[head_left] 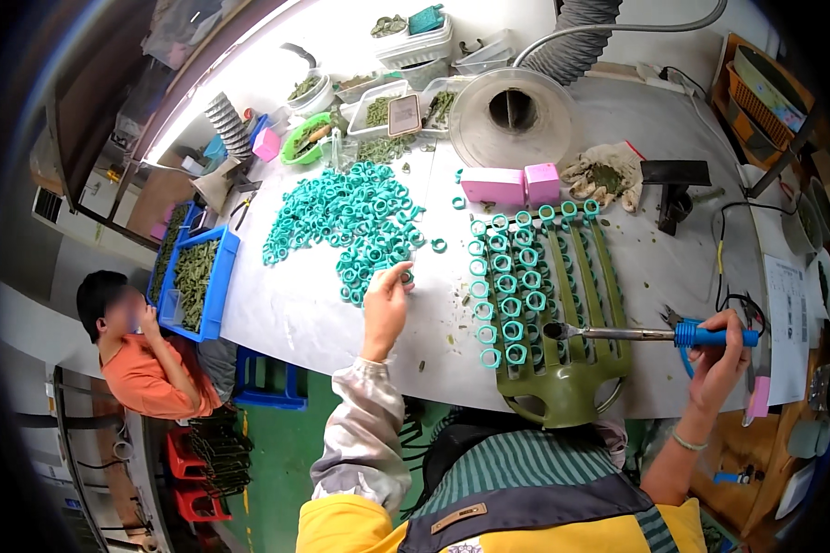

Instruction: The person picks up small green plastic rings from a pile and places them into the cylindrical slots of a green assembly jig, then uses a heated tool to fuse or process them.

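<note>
Teal ring (406, 274) pinched in left grip (385, 300).

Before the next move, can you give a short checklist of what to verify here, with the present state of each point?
1. Left hand has a teal ring: ok, fingertips pinch one at the edge of the ring pile.
2. Right hand holds the soldering iron firmly: ok, closed on the blue handle.
3. Iron tip over the green rack: ok.
4. Free rack pegs: ok, right columns bare.
5. Iron hot: cannot tell.
</note>
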Demonstrator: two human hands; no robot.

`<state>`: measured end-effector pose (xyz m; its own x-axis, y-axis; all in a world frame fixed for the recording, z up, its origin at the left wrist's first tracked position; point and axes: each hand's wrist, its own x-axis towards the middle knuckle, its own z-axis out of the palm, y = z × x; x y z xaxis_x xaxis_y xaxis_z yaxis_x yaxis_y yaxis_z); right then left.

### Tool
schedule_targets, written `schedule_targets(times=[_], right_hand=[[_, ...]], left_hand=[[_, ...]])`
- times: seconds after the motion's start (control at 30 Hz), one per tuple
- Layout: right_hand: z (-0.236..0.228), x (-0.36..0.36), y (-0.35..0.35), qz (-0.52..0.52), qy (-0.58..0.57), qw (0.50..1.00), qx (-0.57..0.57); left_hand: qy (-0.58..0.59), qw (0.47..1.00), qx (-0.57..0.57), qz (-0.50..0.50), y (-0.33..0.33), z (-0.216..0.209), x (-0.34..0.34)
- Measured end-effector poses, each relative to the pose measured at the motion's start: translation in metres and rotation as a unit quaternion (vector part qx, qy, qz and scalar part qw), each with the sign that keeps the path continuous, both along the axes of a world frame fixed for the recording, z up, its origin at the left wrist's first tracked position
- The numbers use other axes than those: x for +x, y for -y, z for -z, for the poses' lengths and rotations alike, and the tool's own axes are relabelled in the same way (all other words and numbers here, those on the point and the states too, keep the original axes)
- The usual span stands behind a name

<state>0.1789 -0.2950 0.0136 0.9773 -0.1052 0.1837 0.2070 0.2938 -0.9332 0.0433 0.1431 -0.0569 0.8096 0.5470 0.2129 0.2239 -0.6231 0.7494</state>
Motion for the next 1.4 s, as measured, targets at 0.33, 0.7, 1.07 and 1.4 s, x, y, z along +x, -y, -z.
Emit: schedule_targets(times=[0.33,0.7,1.07,1.4], right_hand=[[-0.001,-0.003,0.004,-0.008,0.004,1.000,-0.013],[0.019,-0.003,0.003,-0.017,-0.010,1.000,0.007],[0.011,0.001,0.009,-0.022,0.009,1.000,0.004],[0.010,0.004,0.015,-0.045,0.011,0.999,0.005]], left_hand=[[0.024,0.982,-0.100,0.159,0.086,-0.064,-0.008],[0.072,0.960,0.079,0.258,0.153,-0.048,0.029],[0.042,0.955,0.090,0.278,0.155,-0.048,0.034],[-0.093,0.945,0.313,-0.031,0.001,-0.008,0.002]])
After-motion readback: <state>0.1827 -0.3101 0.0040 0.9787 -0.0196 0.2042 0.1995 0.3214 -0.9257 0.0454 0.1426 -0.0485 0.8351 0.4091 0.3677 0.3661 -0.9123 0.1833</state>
